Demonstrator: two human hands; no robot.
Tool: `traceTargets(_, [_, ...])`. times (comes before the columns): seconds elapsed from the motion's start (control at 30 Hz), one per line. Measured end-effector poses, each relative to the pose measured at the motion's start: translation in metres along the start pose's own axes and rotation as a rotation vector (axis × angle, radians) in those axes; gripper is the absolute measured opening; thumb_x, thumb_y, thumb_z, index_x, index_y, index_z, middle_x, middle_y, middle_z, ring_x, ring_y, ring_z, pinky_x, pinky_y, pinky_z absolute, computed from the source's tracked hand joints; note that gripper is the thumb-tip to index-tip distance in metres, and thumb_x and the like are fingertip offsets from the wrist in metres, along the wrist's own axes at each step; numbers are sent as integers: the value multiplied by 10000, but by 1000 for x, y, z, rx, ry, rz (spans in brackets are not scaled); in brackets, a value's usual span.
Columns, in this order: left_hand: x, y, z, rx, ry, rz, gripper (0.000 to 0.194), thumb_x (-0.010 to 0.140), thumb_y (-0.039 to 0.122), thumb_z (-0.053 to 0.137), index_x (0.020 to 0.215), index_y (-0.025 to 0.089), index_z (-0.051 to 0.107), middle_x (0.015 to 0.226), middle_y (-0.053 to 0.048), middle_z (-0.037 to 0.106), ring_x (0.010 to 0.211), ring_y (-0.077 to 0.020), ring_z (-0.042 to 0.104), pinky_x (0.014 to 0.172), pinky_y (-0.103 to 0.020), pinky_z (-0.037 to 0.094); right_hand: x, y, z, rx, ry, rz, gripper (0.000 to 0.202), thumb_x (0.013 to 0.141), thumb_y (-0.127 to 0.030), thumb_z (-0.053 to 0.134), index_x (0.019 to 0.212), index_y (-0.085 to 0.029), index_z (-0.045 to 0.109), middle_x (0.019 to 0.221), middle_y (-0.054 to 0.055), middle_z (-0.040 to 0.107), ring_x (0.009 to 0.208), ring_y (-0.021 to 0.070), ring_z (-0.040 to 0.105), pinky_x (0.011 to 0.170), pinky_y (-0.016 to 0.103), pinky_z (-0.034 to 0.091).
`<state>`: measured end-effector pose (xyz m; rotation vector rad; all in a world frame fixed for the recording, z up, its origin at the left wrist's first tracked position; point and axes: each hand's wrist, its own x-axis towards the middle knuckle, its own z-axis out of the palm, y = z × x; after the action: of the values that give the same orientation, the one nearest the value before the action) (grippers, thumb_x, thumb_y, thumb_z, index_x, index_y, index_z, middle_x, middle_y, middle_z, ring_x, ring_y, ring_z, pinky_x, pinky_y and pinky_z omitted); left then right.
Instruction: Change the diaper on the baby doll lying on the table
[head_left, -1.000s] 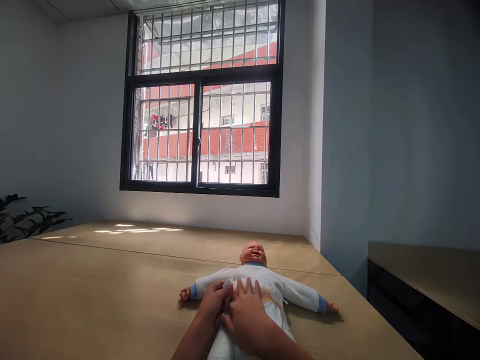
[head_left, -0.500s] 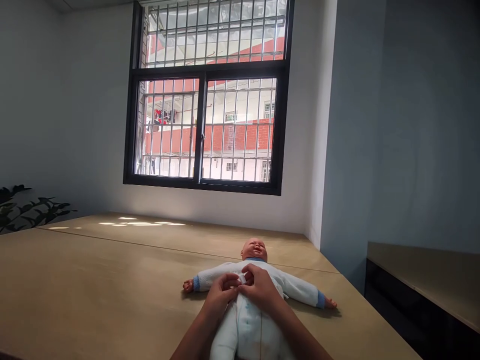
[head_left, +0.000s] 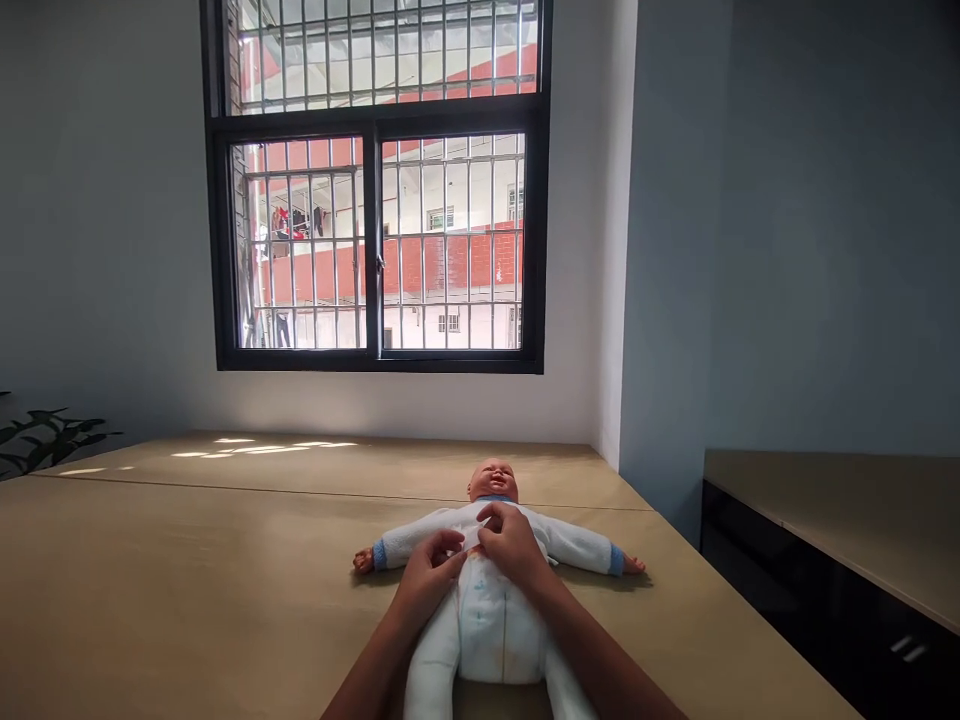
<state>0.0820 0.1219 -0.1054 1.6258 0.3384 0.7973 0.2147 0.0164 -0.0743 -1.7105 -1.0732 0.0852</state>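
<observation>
A baby doll (head_left: 494,482) lies face up on the wooden table (head_left: 247,590), arms spread, in a white top with blue cuffs. Around its hips is a white diaper (head_left: 484,635). My left hand (head_left: 431,578) is at the diaper's upper left edge, fingers bent and closed near the waist; whatever lies between them is too small to make out. At the doll's belly, my right hand (head_left: 511,545) pinches white material, where the top and the diaper's edge meet; which of them it holds is unclear.
Behind the table is a barred window (head_left: 379,250) in the wall. Plant leaves (head_left: 56,435) show at the far left. On the right stands another wooden surface with a dark front (head_left: 810,570). A thin seam crosses the table behind the doll's arms.
The view has shifted a little to the right. My hands have moved slightly apart, and the small white piece seen between my fingertips no longer shows clearly.
</observation>
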Motion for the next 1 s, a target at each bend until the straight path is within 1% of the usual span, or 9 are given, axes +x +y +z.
traceTargets(0.13, [-3, 5, 1, 50, -23, 53, 436, 697, 536, 765, 893, 150, 718, 774, -54, 671, 624, -153, 562, 553, -243, 422, -1, 0, -3, 14, 6, 30, 265, 655, -110, 512, 871, -166, 655, 584, -45, 584, 568, 136, 584, 538, 215, 386])
traceTargets(0.2, [-6, 8, 1, 102, -47, 116, 402, 772, 526, 713, 900, 146, 729, 776, -55, 672, 655, -158, 578, 582, -245, 431, -3, -2, -6, -10, 11, 39, 226, 640, -110, 526, 814, -167, 659, 565, -48, 560, 555, 128, 549, 522, 219, 350])
traceTargets(0.33, [-12, 15, 0, 211, -120, 257, 290, 857, 438, 649, 902, 185, 783, 1086, -106, 702, 1001, -245, 640, 816, -312, 504, -8, -8, -10, -78, -6, 52, 182, 596, -102, 572, 727, -164, 683, 569, -35, 556, 575, 127, 503, 533, 236, 292])
traceTargets(0.47, [-15, 19, -1, 301, -129, 276, 218, 861, 341, 619, 900, 231, 804, 1138, -90, 718, 1131, -276, 612, 1020, -400, 456, -8, -13, -17, -91, -26, 65, 195, 554, -100, 613, 722, -160, 691, 582, -32, 560, 578, 128, 491, 543, 244, 282])
traceTargets(0.57, [-16, 20, -2, 284, -140, 267, 220, 859, 309, 612, 947, 235, 799, 1187, -85, 718, 1173, -280, 610, 1066, -419, 444, -1, -14, -40, -35, -9, 65, 196, 605, -126, 585, 776, -171, 669, 554, -53, 516, 540, 118, 479, 529, 238, 314])
traceTargets(0.7, [-16, 19, -3, 223, -243, 250, 306, 887, 369, 603, 1086, 225, 785, 1282, -90, 692, 1308, -302, 543, 1151, -455, 384, 6, -5, -88, 31, 50, 131, 125, 722, -195, 514, 813, -173, 596, 583, -42, 522, 532, 119, 506, 529, 236, 383])
traceTargets(0.77, [-16, 18, -4, 213, -312, 253, 368, 903, 421, 596, 1171, 231, 761, 1343, -85, 662, 1373, -309, 487, 1196, -476, 328, 5, 2, -107, 51, -31, 182, 74, 714, -214, 542, 752, -170, 588, 562, -32, 539, 506, 117, 511, 492, 230, 377])
traceTargets(0.83, [-16, 18, -4, 231, -367, 271, 411, 915, 463, 585, 1232, 249, 735, 1390, -73, 630, 1408, -309, 449, 1219, -483, 292, 1, 10, -115, 68, -159, 228, 69, 697, -233, 590, 687, -166, 597, 527, -27, 549, 489, 112, 514, 464, 217, 364])
traceTargets(1.0, [-19, 22, -3, 382, -439, 261, 429, 962, 485, 512, 1316, 308, 678, 1435, -18, 596, 1458, -281, 369, 1246, -464, 235, -7, 24, -96, 90, -446, 323, 62, 614, -193, 662, 584, -149, 630, 469, -13, 576, 447, 106, 513, 435, 201, 372])
